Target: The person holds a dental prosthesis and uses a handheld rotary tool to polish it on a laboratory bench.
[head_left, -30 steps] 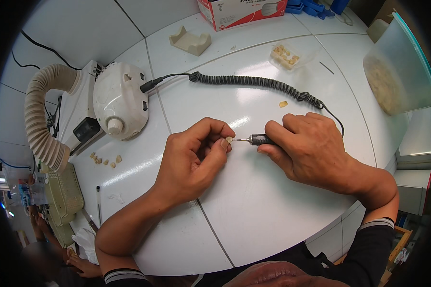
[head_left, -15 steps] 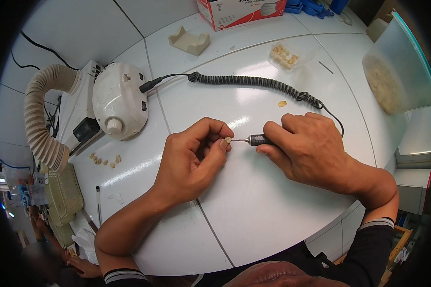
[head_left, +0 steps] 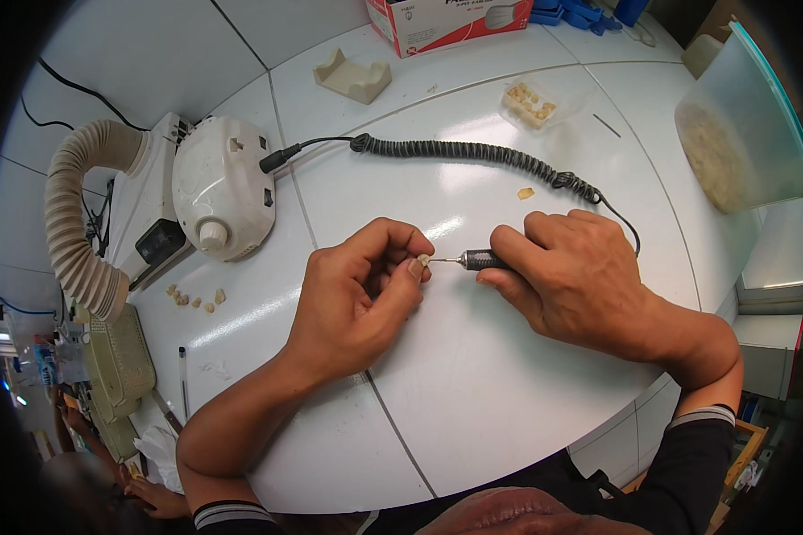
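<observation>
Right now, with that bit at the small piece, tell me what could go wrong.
The thin bit points toward the left hand, so a slip could nick it. The small piece sits in a narrow pinch and might twist loose. The curly cord runs to the right hand, where a snag could tug the tool.

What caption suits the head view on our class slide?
Left hand pinches a small pale piece; right hand points a corded handpiece at it.
</observation>
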Demonstrator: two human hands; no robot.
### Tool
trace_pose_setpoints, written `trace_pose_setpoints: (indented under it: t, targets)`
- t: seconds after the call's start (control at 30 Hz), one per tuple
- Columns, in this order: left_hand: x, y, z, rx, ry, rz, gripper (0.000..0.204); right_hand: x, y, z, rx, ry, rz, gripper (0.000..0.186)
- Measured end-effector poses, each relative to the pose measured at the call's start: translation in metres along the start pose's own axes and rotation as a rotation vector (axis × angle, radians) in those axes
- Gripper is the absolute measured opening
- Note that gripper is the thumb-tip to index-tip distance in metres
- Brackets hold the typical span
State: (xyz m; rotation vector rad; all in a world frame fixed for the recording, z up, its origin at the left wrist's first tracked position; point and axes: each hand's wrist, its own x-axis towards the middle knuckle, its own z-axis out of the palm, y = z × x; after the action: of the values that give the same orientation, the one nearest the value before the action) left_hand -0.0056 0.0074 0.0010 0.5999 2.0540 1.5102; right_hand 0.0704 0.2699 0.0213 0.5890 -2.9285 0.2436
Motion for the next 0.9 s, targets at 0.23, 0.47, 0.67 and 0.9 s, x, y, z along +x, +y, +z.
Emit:
trace_pose_setpoints:
  t: [0.23,0.47,0.67,0.9]
  targets:
    - [-0.002,0.003,0.005,-0.09,0.052,0.047,0.018,0.0,0.004,0.002,0.044,0.05,0.007,0.034]
    - [-0.004,0.004,0.002,-0.174,0.049,-0.024,0.021,0.0,0.006,0.003,0.08,0.034,0.008,0.033]
    - [-0.002,-0.006,0.005,-0.189,0.054,0.076,0.017,0.0,0.005,0.001,0.079,0.03,0.004,0.034]
    - [-0.001,0.001,0.003,-0.166,-0.009,0.046,0.02,-0.001,0.005,0.001,0.066,0.038,-0.008,0.036]
